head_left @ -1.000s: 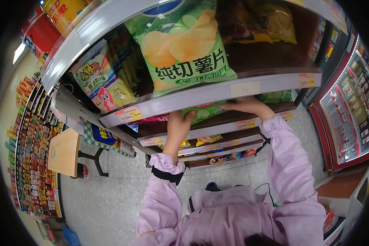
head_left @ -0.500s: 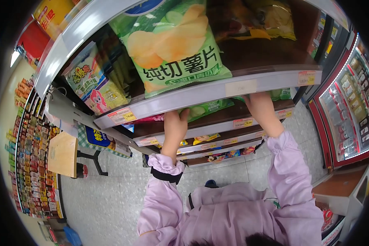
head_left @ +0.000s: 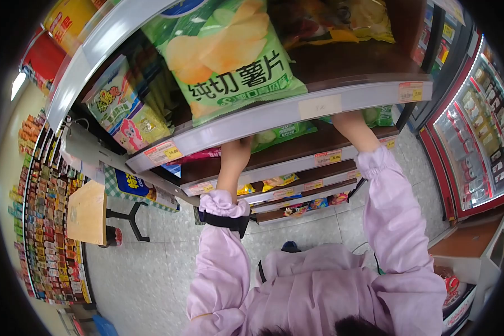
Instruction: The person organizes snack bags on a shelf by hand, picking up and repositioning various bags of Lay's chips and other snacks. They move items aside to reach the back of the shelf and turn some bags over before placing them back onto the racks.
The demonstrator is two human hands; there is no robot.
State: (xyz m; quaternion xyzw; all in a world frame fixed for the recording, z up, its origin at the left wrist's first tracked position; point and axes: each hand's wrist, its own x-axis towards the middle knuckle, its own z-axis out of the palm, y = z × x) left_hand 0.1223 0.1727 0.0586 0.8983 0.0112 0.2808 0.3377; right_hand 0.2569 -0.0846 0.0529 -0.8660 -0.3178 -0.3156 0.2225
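Observation:
Both of my arms reach under the upper shelf's front edge onto the shelf below. My left hand [head_left: 237,150] is beside a green chip bag [head_left: 283,133], its fingers hidden by the shelf lip. Farther right, my right hand [head_left: 350,122] has gone in as far as the wrist, and its fingers are out of sight too. Another green bag [head_left: 378,116] shows just to its right. A red-pink package [head_left: 206,155] lies left of my left hand. Whether either hand grips a bag cannot be seen.
A large green chip bag [head_left: 229,61] leans over the upper shelf lip [head_left: 274,110], with a pony-printed snack bag [head_left: 130,112] to its left. Lower shelves hold more snacks. At right stands a lit drinks fridge [head_left: 470,134]; at left, a wooden stool [head_left: 87,213].
Both hands have gone deeper under the upper shelf, and the left thumb and fingers have passed out of sight. The view has shifted slightly.

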